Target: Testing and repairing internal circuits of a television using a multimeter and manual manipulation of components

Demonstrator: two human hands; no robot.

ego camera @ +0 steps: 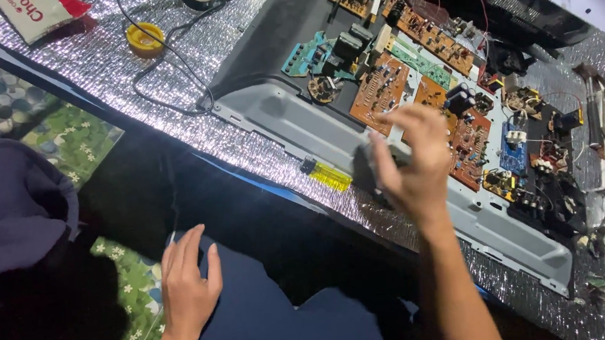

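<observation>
Resting flat on the dark blue lap (pixel 274 323), the left hand (pixel 188 283) was released, nothing in it. Yellow-handled screwdriver (pixel 327 175) lay on the foil mat (pixel 104 60) just beside the gray frame (pixel 290 122). Right hand (pixel 410 162) hovered blurred w/ fingers spread over the circuit boards (pixel 384 90); can't tell if gripping anything.

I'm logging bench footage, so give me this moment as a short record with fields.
setting: silver quilted mat with an opened grey chassis
left hand: open, resting on the lap
right hand: raised above the chassis edge, blurred, grip unclear
boards: orange circuit boards, one blue
nearby: yellow-handled tool, yellow reel
</observation>
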